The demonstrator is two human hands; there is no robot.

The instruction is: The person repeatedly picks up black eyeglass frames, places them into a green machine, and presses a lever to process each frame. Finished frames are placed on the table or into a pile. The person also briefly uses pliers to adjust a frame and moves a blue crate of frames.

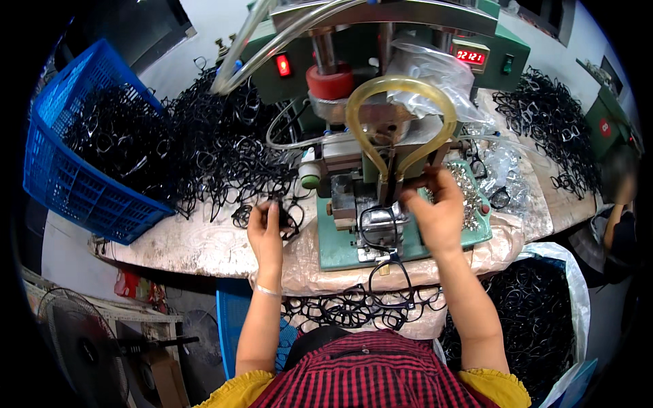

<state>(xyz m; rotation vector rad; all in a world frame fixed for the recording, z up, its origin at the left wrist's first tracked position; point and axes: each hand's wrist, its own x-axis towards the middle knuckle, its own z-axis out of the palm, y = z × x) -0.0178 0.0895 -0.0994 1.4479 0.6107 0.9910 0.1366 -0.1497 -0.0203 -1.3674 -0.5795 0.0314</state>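
A black eyeglass frame (392, 260) rests across the metal fixture of a green bench press (338, 255), one rim on the fixture and the other hanging over its front edge. My right hand (439, 214) is at the fixture's right side, fingers curled in beside the upright metal bars below a yellowish looped tube (451, 122). Its fingertips are partly hidden, so what they pinch cannot be made out. To the left, my left hand (266, 231) has thumb and fingers closed on another black eyeglass frame (294, 219) at the edge of the heap.
Black eyeglass frames (231, 149) are heaped on the left, beside a blue crate (88, 183). Small metal parts (468, 197) lie in a green tray on the right. More frames fill a white-lined sack (578, 299). A fan (85, 350) stands lower left; another person's arm (619, 204) shows far right.
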